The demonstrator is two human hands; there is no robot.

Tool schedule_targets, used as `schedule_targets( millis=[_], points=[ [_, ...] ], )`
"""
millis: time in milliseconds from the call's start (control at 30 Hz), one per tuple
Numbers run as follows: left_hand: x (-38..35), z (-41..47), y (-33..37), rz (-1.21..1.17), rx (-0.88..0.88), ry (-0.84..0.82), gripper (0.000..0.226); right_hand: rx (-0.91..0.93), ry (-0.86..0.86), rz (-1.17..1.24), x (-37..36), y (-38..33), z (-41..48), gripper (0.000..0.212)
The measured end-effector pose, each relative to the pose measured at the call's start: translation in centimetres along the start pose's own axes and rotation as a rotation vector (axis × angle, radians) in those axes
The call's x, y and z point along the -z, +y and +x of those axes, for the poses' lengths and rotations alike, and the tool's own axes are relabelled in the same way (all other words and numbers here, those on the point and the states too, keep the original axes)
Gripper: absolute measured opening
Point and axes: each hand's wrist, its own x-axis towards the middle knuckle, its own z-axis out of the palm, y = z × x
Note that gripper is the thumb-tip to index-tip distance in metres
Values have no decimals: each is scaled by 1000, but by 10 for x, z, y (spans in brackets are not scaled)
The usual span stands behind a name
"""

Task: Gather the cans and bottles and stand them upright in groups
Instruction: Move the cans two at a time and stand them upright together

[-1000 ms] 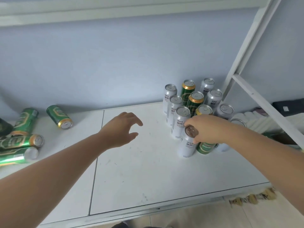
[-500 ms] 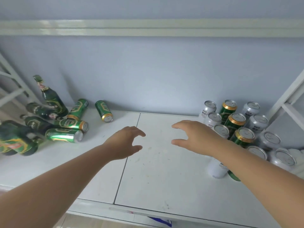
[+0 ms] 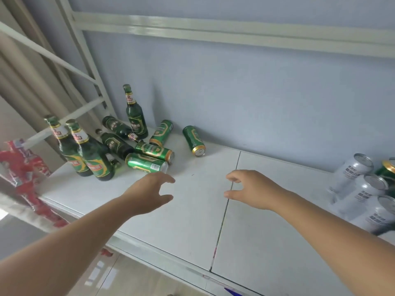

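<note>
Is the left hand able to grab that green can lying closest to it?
Probably yes. The left hand is open and empty, fingers spread just short of the nearest lying green can. Only bare white tabletop lies between them, and nothing covers the can.

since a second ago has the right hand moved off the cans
Yes. The right hand has left the upright silver cans and now hovers open over the white table's seam, leftward of them.
</note>
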Motion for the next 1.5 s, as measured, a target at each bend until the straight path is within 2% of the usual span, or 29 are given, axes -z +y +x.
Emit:
schedule_targets(
  millis=[167,267,400,500,600,800,933,1200,1267,1300,1333,1367,1500],
  points=[
    [17,8,-72,7,71,-4,51,5,-48,13,-33,-43,45,60],
    [18,19,-106,-70,149,13,52,-20,-67,36,-50,-62,65,61],
    [10,37,-139,-191,275,33,56,-67,-79,82,-72,-74,82,61],
    [5,49,-152,-214,301,14,62,-103,-122,90,-86,-74,87,60],
    [7,67,-158,-129,244,29,64,-145,-153,102,-92,-67,94,59],
    [17,105,-154,102,-8,20,70,-212,-145,152,-89,-50,118,49],
    [15,117,-159,188,-14,-53,73,-276,-87,233,-93,-39,141,47],
    [6,117,-170,339,-95,-46,70,-395,104,375,-89,-31,194,44],
    [7,116,-174,325,-90,-83,71,-408,141,417,-88,-27,213,32],
    [7,115,-176,311,-80,-100,72,-424,153,442,-86,-26,223,40],
    [7,113,-177,300,-72,-111,73,-441,169,466,-85,-25,234,60],
    [7,112,-178,293,-68,-115,74,-448,195,486,-85,-24,245,70],
    [7,110,-179,290,-58,-102,73,-505,268,509,-88,-26,285,79]
  ],
)
